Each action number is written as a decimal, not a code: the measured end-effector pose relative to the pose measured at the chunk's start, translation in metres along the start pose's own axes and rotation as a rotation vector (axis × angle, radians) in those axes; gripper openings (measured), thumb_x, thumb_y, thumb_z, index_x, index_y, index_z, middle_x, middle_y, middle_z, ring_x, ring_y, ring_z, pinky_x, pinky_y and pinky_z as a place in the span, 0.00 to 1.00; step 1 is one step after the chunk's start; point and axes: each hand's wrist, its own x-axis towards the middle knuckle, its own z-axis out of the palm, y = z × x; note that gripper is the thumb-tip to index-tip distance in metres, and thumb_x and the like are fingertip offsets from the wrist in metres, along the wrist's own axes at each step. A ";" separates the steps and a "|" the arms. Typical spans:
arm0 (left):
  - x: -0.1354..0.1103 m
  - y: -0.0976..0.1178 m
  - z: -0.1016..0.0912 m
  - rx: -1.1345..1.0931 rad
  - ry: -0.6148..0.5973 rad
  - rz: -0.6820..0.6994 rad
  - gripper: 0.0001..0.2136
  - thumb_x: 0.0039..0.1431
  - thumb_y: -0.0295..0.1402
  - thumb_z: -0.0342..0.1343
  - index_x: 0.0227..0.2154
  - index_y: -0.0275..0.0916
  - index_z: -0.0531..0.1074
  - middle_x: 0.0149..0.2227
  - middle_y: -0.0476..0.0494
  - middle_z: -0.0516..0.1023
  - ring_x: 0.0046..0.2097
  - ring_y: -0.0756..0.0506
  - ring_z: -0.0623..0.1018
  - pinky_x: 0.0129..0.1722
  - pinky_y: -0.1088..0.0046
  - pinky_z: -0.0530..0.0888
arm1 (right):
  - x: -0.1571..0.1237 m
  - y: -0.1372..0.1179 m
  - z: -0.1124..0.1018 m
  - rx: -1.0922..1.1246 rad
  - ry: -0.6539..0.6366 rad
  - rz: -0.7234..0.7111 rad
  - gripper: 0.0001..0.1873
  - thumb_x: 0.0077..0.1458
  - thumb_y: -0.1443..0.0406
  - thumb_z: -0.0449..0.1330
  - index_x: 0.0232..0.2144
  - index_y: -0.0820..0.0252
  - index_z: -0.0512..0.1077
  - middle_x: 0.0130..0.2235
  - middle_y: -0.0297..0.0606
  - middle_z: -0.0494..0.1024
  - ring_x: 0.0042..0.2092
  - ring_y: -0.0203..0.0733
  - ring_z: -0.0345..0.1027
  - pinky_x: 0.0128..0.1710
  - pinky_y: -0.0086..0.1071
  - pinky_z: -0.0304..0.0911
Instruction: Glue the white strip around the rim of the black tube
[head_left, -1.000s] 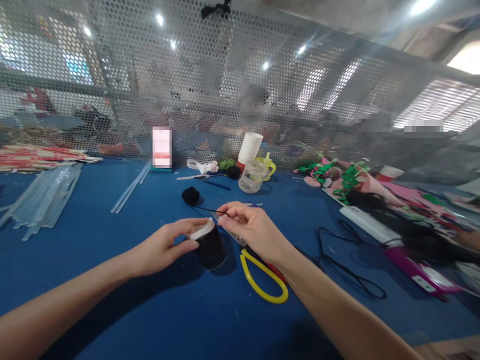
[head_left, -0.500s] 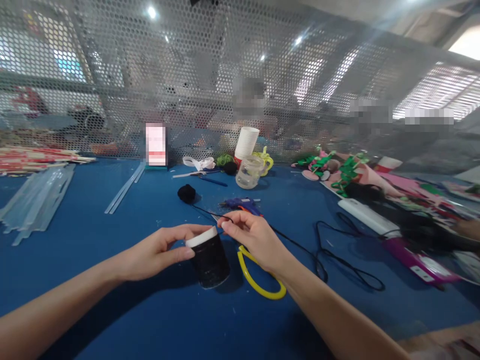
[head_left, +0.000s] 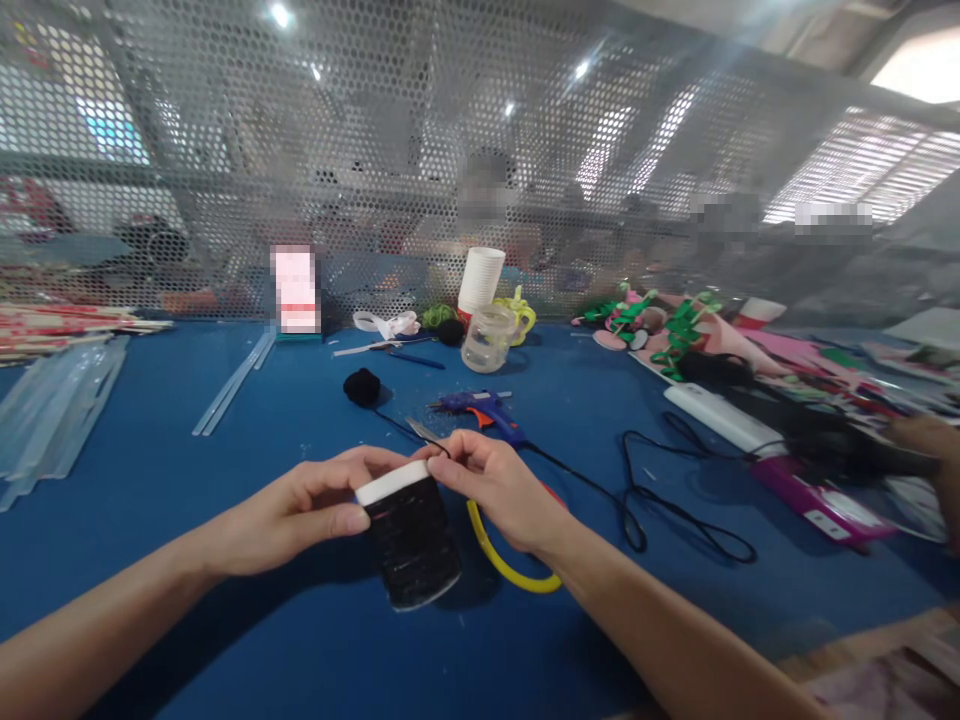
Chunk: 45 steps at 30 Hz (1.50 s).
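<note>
A cup (head_left: pixel 414 540) with a white rim, its side wound in black yarn, hangs tilted above the blue table. My left hand (head_left: pixel 322 510) grips it by the rim, thumb in front and fingers behind. Against the rim's right end, my right hand (head_left: pixel 491 485) pinches the black yarn strand, which runs back to a ball of black yarn (head_left: pixel 362 387). Beneath my right hand lie scissors with a yellow handle (head_left: pixel 510 568), partly covered; their blade tips show beyond my fingers.
Behind my hands lies a blue glue gun (head_left: pixel 484 408), its cord trailing right to a white and purple power strip (head_left: pixel 799 490). A clear jar (head_left: pixel 486 340) and stacked paper cups (head_left: pixel 481 278) stand farther back. Glue sticks (head_left: pixel 56 410) lie left. Another person's hand (head_left: pixel 926 440) is at far right.
My right hand has brought the yarn in against the cup's rim. The cup has come slightly nearer and turned a little. The whole view has shifted slightly.
</note>
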 end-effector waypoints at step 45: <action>0.019 -0.020 0.025 0.436 0.477 0.005 0.04 0.48 0.31 0.53 0.22 0.38 0.68 0.44 0.39 0.72 0.53 0.41 0.64 0.53 0.59 0.59 | -0.002 0.001 0.015 -0.829 0.032 -0.580 0.08 0.51 0.73 0.54 0.25 0.58 0.61 0.31 0.36 0.69 0.37 0.38 0.62 0.37 0.33 0.61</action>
